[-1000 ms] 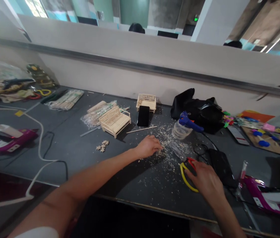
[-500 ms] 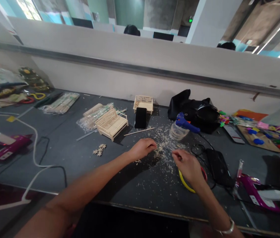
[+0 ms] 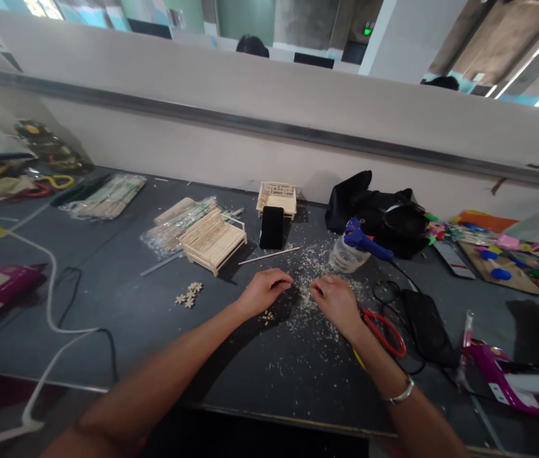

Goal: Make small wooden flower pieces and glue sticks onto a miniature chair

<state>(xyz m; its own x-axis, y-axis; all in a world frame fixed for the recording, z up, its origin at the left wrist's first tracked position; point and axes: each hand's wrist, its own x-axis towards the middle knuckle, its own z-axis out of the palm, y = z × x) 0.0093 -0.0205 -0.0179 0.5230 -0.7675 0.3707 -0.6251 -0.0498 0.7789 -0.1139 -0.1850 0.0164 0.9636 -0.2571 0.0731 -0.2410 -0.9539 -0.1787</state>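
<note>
Over the scattered pale wood chips point(image 3: 308, 299) my left hand point(image 3: 262, 294) is closed, thumb and fingers pinched together. Across a small gap, my right hand point(image 3: 337, 302) is pinched in the same way, its fingertips pointing at the left ones. Anything between either set of fingertips is too small to make out. Beneath my left hand lie a few tiny wooden bits point(image 3: 267, 316). Scissors with red and yellow handles point(image 3: 388, 331) lie partly under my right wrist. Several flower-shaped wooden pieces point(image 3: 189, 294) sit to the left.
A miniature wooden bench point(image 3: 215, 238) stands left of a phone point(image 3: 272, 228), which leans on a second wooden seat point(image 3: 278, 196). A thin stick point(image 3: 269, 255) lies in front. At right are a blue glue gun point(image 3: 365, 240) on a plastic tub point(image 3: 346, 257), a black bag point(image 3: 379, 219) and cables.
My right hand has moved left and slightly up, closer to my left hand, uncovering more of the red scissor handle. My left hand has shifted slightly left. The view has shifted a little.
</note>
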